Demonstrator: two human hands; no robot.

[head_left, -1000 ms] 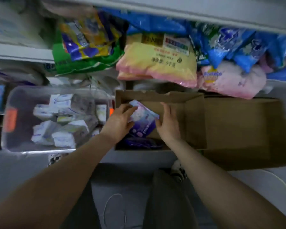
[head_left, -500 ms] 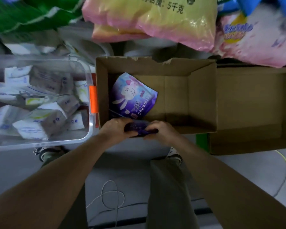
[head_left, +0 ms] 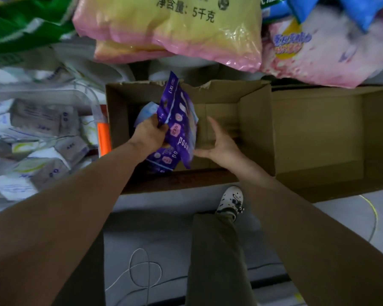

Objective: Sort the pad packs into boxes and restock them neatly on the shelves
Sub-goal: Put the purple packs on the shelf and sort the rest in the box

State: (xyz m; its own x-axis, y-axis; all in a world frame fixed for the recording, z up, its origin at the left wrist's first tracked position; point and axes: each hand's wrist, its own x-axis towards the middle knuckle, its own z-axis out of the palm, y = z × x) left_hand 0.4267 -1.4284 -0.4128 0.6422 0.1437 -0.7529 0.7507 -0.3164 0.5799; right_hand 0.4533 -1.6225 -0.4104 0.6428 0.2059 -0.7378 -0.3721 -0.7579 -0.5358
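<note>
Left hand point(head_left: 149, 131) grips a purple pad pack point(head_left: 178, 120) by its left edge, fingers curled round it; pack stands upright inside the left cardboard box point(head_left: 254, 120), top corner above the far wall. More purple packs point(head_left: 161, 160) lie under it at the box's near left. Right hand point(head_left: 219, 142) is open, fingers straight, palm facing the pack, just beside it, holding nothing. Second cardboard box point(head_left: 332, 138) touches the first on the right. Clear plastic bin point(head_left: 93, 102) of white packs point(head_left: 42, 171) sits left of the box. Yellow-pink bag point(head_left: 186, 29) on the shelf above
</note>
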